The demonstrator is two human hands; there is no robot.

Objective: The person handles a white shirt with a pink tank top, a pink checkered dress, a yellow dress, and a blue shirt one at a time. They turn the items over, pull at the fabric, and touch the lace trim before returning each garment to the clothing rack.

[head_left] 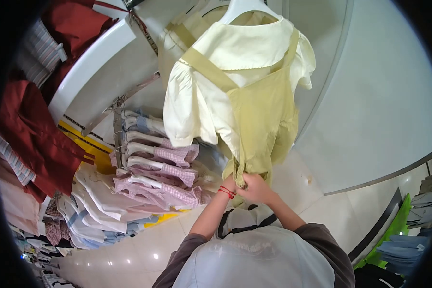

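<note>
A white puff-sleeved blouse with a wide collar hangs on a white hanger. Over it are pale olive overalls with shoulder straps. Both my hands are closed at the lower edge of the overalls, close together. My left hand, with red cords at its wrist, grips the fabric on the left side. Right beside it, my right hand pinches the gathered cloth. Fingertips of both are partly hidden by the fabric and by each other.
Pink checked garments on white hangers hang from a rail at left, with white tops below. Dark red clothes hang farther left. A curved white panel stands at right, above a tiled floor.
</note>
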